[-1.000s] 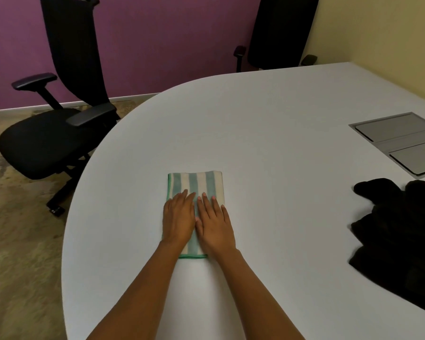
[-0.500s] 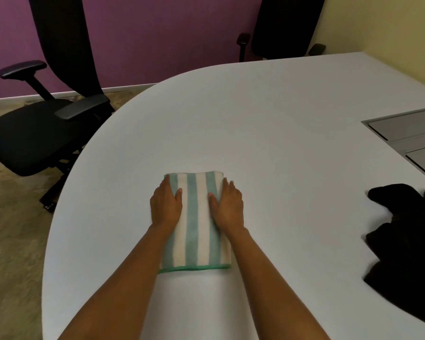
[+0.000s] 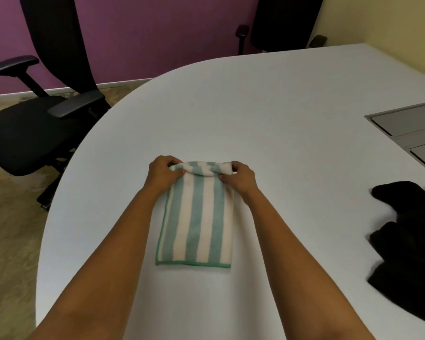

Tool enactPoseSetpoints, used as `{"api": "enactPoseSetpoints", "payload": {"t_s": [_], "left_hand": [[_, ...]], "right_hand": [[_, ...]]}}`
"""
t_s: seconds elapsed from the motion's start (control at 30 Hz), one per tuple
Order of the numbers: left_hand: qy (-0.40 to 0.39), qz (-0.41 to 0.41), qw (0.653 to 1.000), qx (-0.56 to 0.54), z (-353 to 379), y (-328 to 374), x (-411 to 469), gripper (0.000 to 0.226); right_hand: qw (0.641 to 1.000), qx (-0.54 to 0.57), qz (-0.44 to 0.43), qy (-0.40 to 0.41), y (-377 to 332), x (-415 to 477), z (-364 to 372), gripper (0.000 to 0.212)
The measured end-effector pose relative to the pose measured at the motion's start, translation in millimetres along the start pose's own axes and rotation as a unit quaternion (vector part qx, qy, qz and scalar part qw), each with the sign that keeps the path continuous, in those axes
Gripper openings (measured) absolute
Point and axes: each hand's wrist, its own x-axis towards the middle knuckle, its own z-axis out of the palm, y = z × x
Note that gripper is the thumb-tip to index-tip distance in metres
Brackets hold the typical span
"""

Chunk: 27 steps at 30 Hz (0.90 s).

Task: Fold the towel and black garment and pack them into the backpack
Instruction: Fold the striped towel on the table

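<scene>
A folded towel (image 3: 196, 222) with teal and cream stripes and a green hem lies lengthwise on the white table (image 3: 280, 114) in front of me. My left hand (image 3: 163, 171) pinches its far left corner. My right hand (image 3: 241, 176) pinches its far right corner. The far edge is lifted off the table and curls slightly between both hands. The black garment (image 3: 410, 246) lies crumpled at the table's right side, apart from both hands. No backpack is in view.
A black office chair (image 3: 42, 119) stands off the table's left edge. A second black chair (image 3: 280, 20) is at the far side. A grey flap panel (image 3: 412, 128) is set into the tabletop at the right.
Both hands slid from the towel's sides up to its far corners and closed on them. The far edge has come up off the table.
</scene>
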Motion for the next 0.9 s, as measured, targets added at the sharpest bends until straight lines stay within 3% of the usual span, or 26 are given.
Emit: {"api": "enactPoseSetpoints", "payload": {"t_s": [0.13,0.3,0.53,0.67,0.9], "left_hand": [[-0.004,0.098,0.995,0.007,-11.0,17.3,-11.1,0.015],[-0.05,0.196,0.978,0.057,-25.9,20.8,-40.9,0.043],[0.049,0.266,0.958,0.095,-24.7,-10.7,-99.6,0.031],[0.039,0.248,0.959,0.134,-19.8,-33.8,-125.5,0.036],[0.003,0.161,0.958,0.237,-12.5,-58.2,-148.6,0.048]], "right_hand": [[0.998,-0.003,-0.059,0.007,-18.0,-19.3,-27.4,0.03],[0.988,-0.013,-0.155,0.004,-20.7,-63.6,-45.5,0.03],[0.94,-0.128,-0.304,0.083,9.6,-129.2,-22.7,0.03],[0.913,-0.217,-0.337,0.077,38.3,-160.0,-2.3,0.033],[0.895,-0.281,-0.346,0.006,70.1,-191.5,10.9,0.029]]}}
